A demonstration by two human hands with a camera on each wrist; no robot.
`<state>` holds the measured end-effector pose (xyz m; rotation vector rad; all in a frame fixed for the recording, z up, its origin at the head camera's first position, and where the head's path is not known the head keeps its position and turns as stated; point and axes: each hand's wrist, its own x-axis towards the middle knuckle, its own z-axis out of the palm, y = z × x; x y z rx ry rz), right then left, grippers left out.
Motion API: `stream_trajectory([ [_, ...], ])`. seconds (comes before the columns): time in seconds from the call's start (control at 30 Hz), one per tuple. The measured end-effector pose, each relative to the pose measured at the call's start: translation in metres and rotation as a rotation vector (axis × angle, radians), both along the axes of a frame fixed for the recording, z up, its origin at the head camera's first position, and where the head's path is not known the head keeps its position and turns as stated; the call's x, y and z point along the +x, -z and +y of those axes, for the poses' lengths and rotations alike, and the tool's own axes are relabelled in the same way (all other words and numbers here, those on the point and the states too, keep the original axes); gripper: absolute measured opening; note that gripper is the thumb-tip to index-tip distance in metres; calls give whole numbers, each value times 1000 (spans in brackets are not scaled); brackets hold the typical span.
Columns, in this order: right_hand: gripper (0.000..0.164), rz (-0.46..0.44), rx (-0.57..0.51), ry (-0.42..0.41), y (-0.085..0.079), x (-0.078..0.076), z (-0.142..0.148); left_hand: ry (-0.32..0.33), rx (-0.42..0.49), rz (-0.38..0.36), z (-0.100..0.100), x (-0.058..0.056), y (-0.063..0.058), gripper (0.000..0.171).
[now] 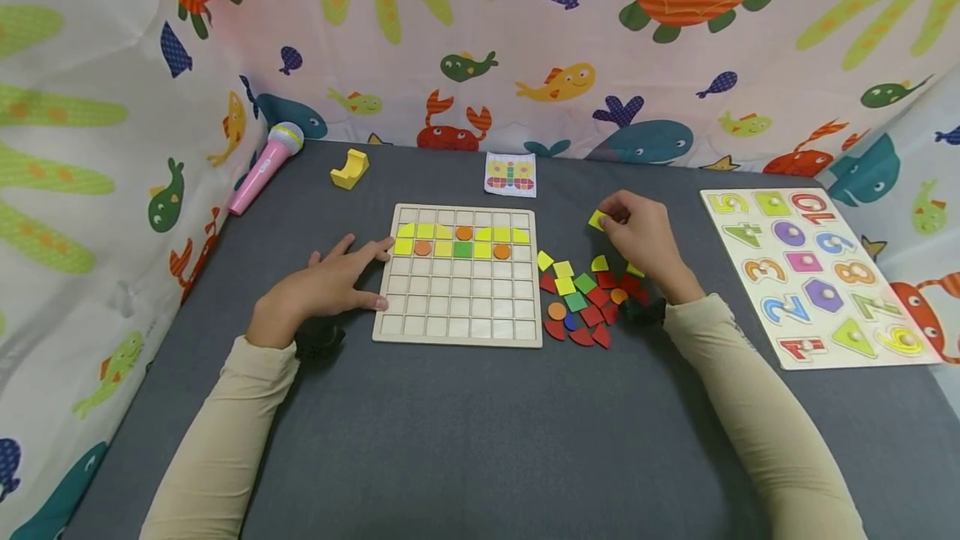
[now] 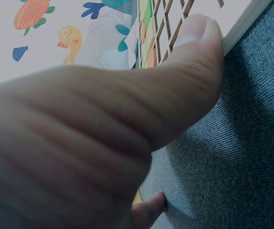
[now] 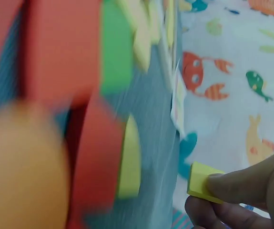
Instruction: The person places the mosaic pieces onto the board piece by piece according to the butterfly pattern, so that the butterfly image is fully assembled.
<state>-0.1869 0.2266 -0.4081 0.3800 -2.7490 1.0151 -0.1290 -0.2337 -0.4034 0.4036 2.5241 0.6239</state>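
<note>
A yellow square tile (image 3: 203, 181) is pinched between the thumb and fingers of my right hand (image 1: 643, 236), raised beyond the loose tiles. My left hand (image 1: 318, 286) lies at the left side of the wooden grid board (image 1: 457, 342), its thumb (image 2: 198, 57) and a fingertip touching the edge. Across the board's upper rows sit yellow tiles (image 1: 444, 248), several orange discs (image 1: 464, 233) and a green square (image 1: 462, 249). Loose red, yellow, green, orange and blue pieces (image 1: 591, 316) are heaped right of the board, below my right hand.
A small pattern card (image 1: 511, 175) lies behind the board. Farther left are a yellow curved block (image 1: 350, 169) and a pink toy microphone (image 1: 266, 169). A number-and-shape puzzle board (image 1: 765, 315) lies at the right. Printed cloth (image 1: 495, 119) hangs along the table's back and sides.
</note>
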Motion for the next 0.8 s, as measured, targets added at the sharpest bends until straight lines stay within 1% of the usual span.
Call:
stream_trajectory([
  [0.17, 9, 7, -55, -19, 0, -1, -24, 0, 3, -3, -2, -1, 4, 98],
  [0.4, 11, 1, -113, -65, 2, -2, -48, 1, 3, -5, -1, 0, 1, 97],
  [0.6, 10, -62, -115, -136, 4, 1, -62, 6, 11, -5, -1, 0, -1, 96],
  [0.8, 9, -135, -88, -236, 5, 5, -74, 1, -4, -6, -1, -1, 1, 95],
])
